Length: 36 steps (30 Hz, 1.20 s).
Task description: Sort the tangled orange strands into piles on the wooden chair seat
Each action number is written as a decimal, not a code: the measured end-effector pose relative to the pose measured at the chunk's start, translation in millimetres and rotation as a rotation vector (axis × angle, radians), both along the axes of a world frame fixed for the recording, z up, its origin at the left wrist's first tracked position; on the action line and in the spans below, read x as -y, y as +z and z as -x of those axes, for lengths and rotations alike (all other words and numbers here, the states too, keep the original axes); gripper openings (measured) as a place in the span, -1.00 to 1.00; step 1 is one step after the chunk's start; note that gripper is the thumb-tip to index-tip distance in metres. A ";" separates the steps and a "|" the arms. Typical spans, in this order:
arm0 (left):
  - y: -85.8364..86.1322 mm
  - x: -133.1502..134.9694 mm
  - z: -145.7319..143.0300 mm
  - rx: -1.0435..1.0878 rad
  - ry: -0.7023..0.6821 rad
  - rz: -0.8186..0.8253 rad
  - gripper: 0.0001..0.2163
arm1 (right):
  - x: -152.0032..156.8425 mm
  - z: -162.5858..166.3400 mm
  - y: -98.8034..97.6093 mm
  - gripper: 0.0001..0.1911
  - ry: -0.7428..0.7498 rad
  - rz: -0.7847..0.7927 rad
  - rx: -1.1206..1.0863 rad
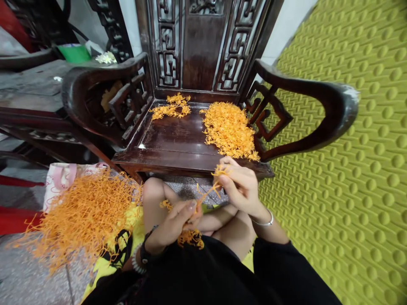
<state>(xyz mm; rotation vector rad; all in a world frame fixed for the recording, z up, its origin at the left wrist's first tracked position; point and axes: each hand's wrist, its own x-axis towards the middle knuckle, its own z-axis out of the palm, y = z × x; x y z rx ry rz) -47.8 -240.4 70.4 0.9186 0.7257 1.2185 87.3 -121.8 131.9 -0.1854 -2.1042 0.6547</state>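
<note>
My left hand [173,222] is closed on a small clump of thin orange strands [190,238] over my lap. My right hand [241,186] pinches a few orange strands [219,171] just in front of the seat edge, and one strand stretches between the two hands. On the dark carved wooden chair [171,144] lie a large heap of orange strands [229,129] at the right and a smaller heap [171,106] at the back. A big loose pile of orange strands [82,214] lies to my left on a white bag.
A yellow-green studded mat [349,178] covers the floor at the right. The chair's curved armrests [318,91] flank the seat. A dark low table with a green box [74,53] stands at the far left. My knees [155,190] are bent below the seat edge.
</note>
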 end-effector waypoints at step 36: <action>9.7 -57.6 34.0 -0.886 0.666 -0.547 -0.66 | -14.5 43.0 -36.4 -0.43 0.248 0.683 0.068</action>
